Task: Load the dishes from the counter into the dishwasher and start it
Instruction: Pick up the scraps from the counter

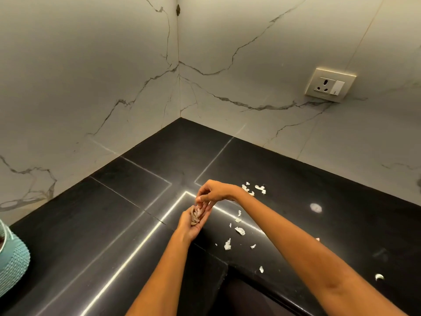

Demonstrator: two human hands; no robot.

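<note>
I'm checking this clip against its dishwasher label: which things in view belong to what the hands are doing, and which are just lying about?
In use:
- left hand, cupped, holding a pile of papery peel scraps
- right hand, fingertips at that pile
- loose peel scraps scattered on the black counter

Lying about:
- teal woven item at the left edge
- wall socket
No dishes or dishwasher in view.

Plenty of bare black counter (127, 201) to move over on the left and back into the corner, with nothing on it until the teal woven thing (13, 261) at the far left edge. The two marble walls (91, 76) close that corner off, and a wall socket (330, 85) sticks out a little on the right one. The right side is messier: white peel scraps (239, 230) are scattered near the front edge, plus a small cluster further back.
</note>
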